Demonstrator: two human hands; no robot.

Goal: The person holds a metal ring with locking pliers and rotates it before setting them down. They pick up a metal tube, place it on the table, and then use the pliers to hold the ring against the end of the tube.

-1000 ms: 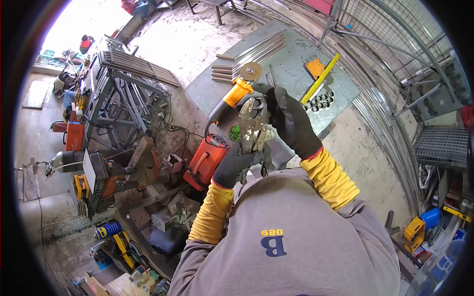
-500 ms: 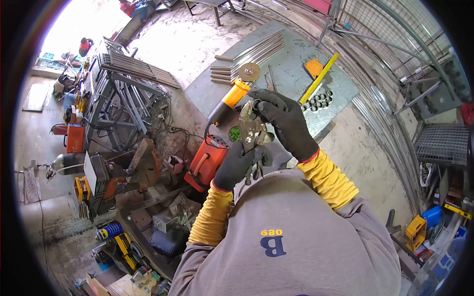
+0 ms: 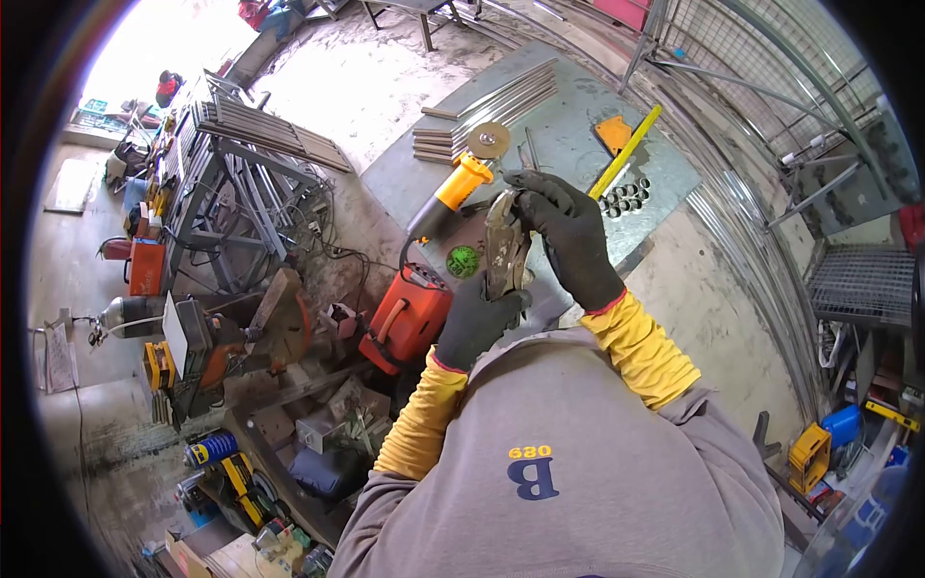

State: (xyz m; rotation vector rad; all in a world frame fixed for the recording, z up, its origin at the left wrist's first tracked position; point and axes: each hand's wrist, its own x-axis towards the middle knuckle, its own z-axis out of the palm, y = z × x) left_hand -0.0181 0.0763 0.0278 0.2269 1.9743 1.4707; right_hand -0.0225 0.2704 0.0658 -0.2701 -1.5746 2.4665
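My left hand (image 3: 477, 323), in a dark glove, is closed round the lower end of a worn, paint-speckled metal tool (image 3: 503, 246) shaped like locking pliers. At its top end, the gloved fingers of my right hand (image 3: 567, 226) pinch the tool. Just beyond lies an orange and black angle grinder (image 3: 451, 197) with a round disc (image 3: 488, 140). A green disc (image 3: 462, 261) is left of the tool, and below it stands a red-orange machine (image 3: 407, 318) with a handle.
On the metal sheet (image 3: 385, 178) lie cut metal bars (image 3: 506, 106), a yellow level (image 3: 626, 149), an orange triangular piece (image 3: 612, 133) and several short tube pieces (image 3: 626, 197). A rack of steel lengths (image 3: 255, 183) stands left; long tubes (image 3: 761, 250) run along the right.
The tool has turned and tilted in my hands, its lower part now mostly covered. Both hands have shifted slightly to the right, uncovering more of the green disc.
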